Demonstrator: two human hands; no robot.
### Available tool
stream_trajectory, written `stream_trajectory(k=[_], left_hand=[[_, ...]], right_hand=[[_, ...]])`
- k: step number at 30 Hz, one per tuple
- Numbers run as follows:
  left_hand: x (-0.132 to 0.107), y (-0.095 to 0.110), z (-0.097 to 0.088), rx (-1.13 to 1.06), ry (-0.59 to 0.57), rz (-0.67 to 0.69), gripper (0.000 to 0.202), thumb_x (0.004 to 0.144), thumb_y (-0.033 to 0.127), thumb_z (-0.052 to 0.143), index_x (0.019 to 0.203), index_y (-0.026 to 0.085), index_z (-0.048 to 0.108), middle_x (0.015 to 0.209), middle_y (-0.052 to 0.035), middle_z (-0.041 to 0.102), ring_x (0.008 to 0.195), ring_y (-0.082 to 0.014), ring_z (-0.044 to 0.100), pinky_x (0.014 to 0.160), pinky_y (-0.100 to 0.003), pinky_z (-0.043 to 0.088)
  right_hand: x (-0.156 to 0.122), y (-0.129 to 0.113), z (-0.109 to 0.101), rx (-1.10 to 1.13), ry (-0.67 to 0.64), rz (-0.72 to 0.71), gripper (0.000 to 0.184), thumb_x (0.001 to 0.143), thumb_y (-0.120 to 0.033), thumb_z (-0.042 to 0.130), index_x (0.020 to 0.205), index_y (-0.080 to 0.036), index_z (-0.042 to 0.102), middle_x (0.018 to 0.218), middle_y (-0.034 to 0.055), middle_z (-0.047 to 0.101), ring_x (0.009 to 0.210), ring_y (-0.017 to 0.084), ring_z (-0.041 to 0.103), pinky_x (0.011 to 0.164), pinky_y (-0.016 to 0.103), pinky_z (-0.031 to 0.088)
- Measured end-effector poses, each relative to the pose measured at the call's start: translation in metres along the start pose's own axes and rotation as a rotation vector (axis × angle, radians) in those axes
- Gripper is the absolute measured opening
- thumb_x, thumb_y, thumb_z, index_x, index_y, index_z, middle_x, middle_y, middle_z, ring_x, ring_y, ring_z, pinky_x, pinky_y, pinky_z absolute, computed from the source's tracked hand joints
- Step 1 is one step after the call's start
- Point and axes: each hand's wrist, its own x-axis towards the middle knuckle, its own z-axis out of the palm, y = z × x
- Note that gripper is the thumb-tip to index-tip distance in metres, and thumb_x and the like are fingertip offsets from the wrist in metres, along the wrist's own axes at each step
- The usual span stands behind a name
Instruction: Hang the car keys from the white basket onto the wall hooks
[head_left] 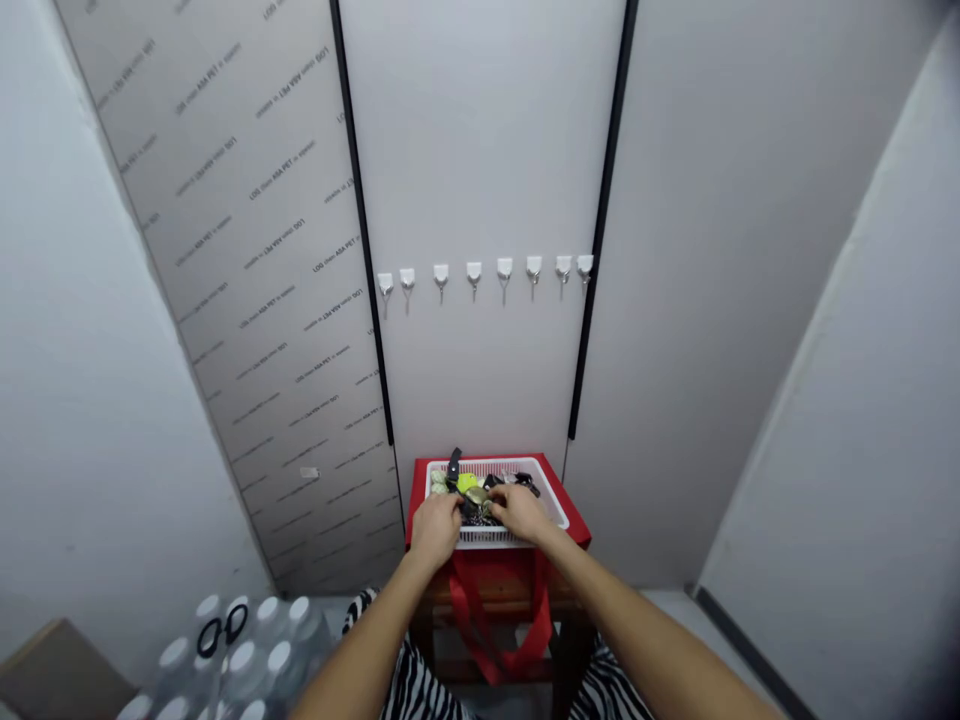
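Observation:
A white plastic basket (556, 508) holds a jumble of small things, among them a bright yellow piece (466, 482), a dull gold rounded piece (477, 494) and a black strap (454, 466) that sticks up over the far rim. Both hands reach into it. My left hand (436, 527) is at the left side, its fingers curled in on dark small items near the strap. From the right, my right hand (519, 511) has thumb and fingers pinched together beside the gold piece. What sits between the fingertips of either hand is too small to make out.
Under the basket is a red box or bag (418, 490) with red strap handles (517, 660), on a wooden stool (435, 592). A row of white hooks (474, 272) is fixed to the wall panel ahead. Capped bottles (244, 665), black-handled scissors (223, 630) and a cardboard box (64, 670) stand lower left.

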Motion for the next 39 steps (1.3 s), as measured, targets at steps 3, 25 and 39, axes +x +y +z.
stream_trajectory(k=[3, 25, 39], left_hand=[[0.0, 0.0, 0.001, -0.001, -0.005, -0.011, 0.028, 0.07, 0.019, 0.03, 0.089, 0.022, 0.051, 0.087, -0.0019, 0.054, 0.083, -0.0122, 0.046, 0.072, -0.021, 0.033], [0.078, 0.031, -0.14, -1.129, -0.114, -0.256, 0.051, 0.062, 0.06, 0.015, 0.04, 0.016, 0.03, 0.031, 0.005, 0.029, 0.027, -0.0028, 0.022, 0.034, -0.016, 0.014], [0.093, 0.087, -0.209, -1.324, -0.215, 0.008, 0.057, 0.056, 0.067, 0.011, 0.039, 0.016, 0.029, 0.027, 0.0053, 0.024, 0.024, -0.0018, 0.016, 0.032, -0.015, 0.009]], right_hand=[[0.0, 0.0, -0.001, -0.009, -0.076, -0.019, 0.026, 0.06, -0.027, 0.045, 0.081, -0.021, 0.057, 0.072, 0.0024, 0.06, 0.064, 0.013, 0.052, 0.055, 0.02, 0.032], [0.056, -0.065, -0.133, 0.832, -0.046, 0.04, 0.053, 0.067, -0.056, 0.002, 0.041, -0.017, 0.027, 0.033, -0.0046, 0.029, 0.03, 0.005, 0.028, 0.036, 0.019, 0.027], [0.059, -0.107, -0.202, 1.18, -0.205, -0.164, 0.054, 0.057, -0.065, -0.005, 0.043, -0.018, 0.016, 0.032, -0.0075, 0.016, 0.029, 0.004, 0.015, 0.033, 0.018, 0.017]])
